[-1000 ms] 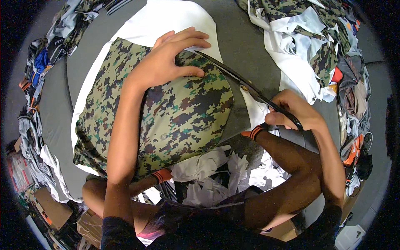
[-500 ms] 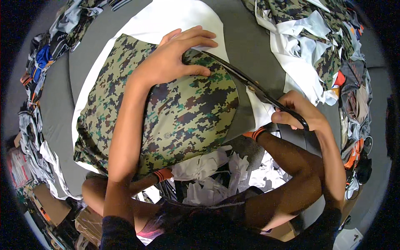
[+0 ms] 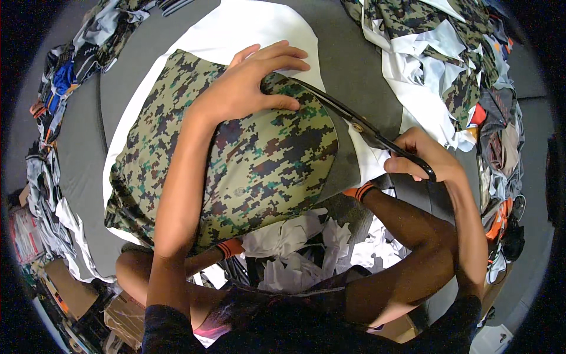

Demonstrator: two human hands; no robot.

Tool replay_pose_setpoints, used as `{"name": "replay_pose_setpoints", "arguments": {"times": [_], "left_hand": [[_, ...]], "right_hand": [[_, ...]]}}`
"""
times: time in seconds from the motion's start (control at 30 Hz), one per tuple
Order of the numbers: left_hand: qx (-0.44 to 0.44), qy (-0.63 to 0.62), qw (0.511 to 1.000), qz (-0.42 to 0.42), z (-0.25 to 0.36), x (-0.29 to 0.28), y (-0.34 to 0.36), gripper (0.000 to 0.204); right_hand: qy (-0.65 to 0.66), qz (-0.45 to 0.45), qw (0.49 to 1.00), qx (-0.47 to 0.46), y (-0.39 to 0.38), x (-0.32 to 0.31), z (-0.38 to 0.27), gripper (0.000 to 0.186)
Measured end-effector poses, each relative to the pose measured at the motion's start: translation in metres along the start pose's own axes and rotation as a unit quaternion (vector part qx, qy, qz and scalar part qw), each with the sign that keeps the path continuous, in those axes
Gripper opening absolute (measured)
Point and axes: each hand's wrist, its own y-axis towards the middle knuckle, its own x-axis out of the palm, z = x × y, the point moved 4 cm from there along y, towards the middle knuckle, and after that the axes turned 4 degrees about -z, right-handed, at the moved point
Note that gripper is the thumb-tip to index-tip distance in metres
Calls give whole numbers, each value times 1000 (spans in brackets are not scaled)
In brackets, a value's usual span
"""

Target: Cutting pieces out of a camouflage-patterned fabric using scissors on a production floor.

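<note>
A piece of digital-camouflage fabric [image 3: 265,159] lies over a larger white cloth [image 3: 265,26] on the grey padded surface. My left hand [image 3: 253,82] presses flat near the upper edge of the camouflage piece, fingers spread, the fingertips reaching onto the white cloth. In my right hand [image 3: 424,156] are dark-handled scissors [image 3: 359,121], my fingers through and around the handles. Their blades point up and left along the camouflage piece's right edge, with the tips close to my left fingers. White cloth hangs beside the blades, below the pivot.
White and camouflage scraps [image 3: 424,71] are heaped at the upper right. Mixed garments [image 3: 504,141] line the right rim, with more clothing [image 3: 50,194] along the left. White scraps [image 3: 295,248] lie between my legs. A cardboard box [image 3: 73,289] stands lower left.
The scissors' blades look slightly closer together, and the right hand has shifted very little. My left hand keeps its place on the cloth.
</note>
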Motion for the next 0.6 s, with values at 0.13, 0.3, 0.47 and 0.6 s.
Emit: {"name": "replay_pose_setpoints", "arguments": {"times": [0.13, 0.3, 0.47, 0.6], "left_hand": [[-6, -52, 999, 8, -5, -6, -5, 49], [-22, -186, 982, 26, -20, -15, -5, 51], [-40, -68, 997, -9, -21, -23, -10, 55], [-49, -20, 998, -17, -19, -18, -14, 58]], "right_hand": [[-3, -28, 1000, -3, 0, -2, 2, 25], [10, -78, 996, 37, 8, -18, 0, 22], [-26, -99, 993, 51, 21, -28, -17, 21], [-29, -114, 993, -4, 39, -22, -18, 23]]}}
